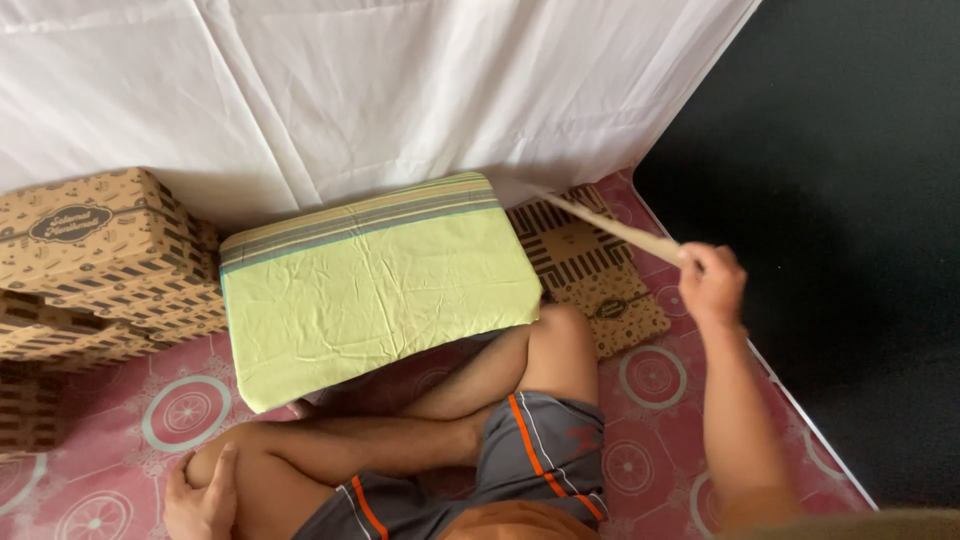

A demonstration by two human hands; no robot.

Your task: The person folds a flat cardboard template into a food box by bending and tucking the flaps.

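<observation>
A pink patterned floor mat [655, 375] carries everything; its right edge is marked by a white strip running diagonally from upper centre-right down to the lower right, w/ dark floor [850, 200] beyond it. The far edge is closed off by a hanging white sheet [350, 90]. A thin wooden stick [612, 226] is held in the right hand [712, 283], fingers wrapped tight around its near end, approx. over the mat's right edge. The stick's long axis runs diagonally: from the fist it points up and to the left, its far tip ending near the sheet's lower hem, above a flattened patterned cardboard piece [590, 275] lying on the mat. The stick looks slightly blurred. A block covered in yellow-green cloth [375, 290], striped along its far side, sits mid-mat in front of the crossed legs; its right corner is just beside the cardboard piece. Stacked brown printed boxes [95, 265] fill the mat's left side, touching the block's left end. Open room: a bare strip of mat is seen betw. the right knee and the right edge, and more bare mat at the near left, below the boxes. The left hand [205, 495] rests on the left knee at the near left, fingers loosely together and curled over it, holding nothing.
</observation>
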